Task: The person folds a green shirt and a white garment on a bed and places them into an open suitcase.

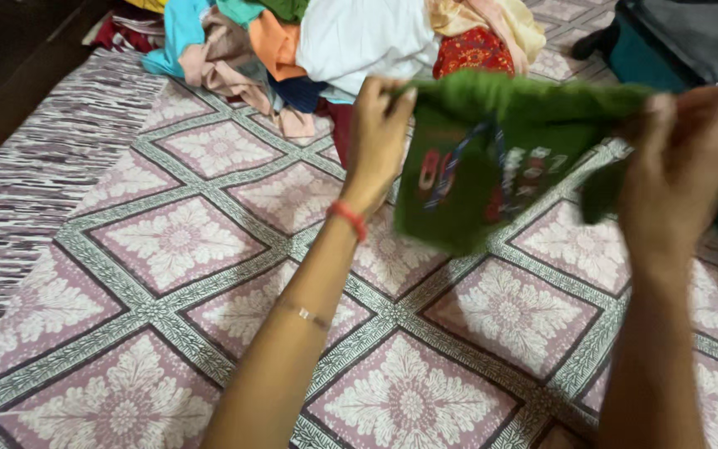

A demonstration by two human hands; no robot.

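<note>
I hold a small green garment point(492, 158) with a coloured print on its front, stretched in the air above the bed. My left hand point(380, 137) pinches its upper left edge. My right hand point(683, 166) grips its right side, and both are blurred by motion. A red thread band sits on my left wrist. The garment hangs over the patterned bedsheet point(184, 241) without touching it.
A heap of mixed clothes point(334, 41) in white, orange, teal, pink and red lies at the far end of the bed. A dark bag or case point(683, 41) stands at the upper right. The bed's left edge meets dark floor.
</note>
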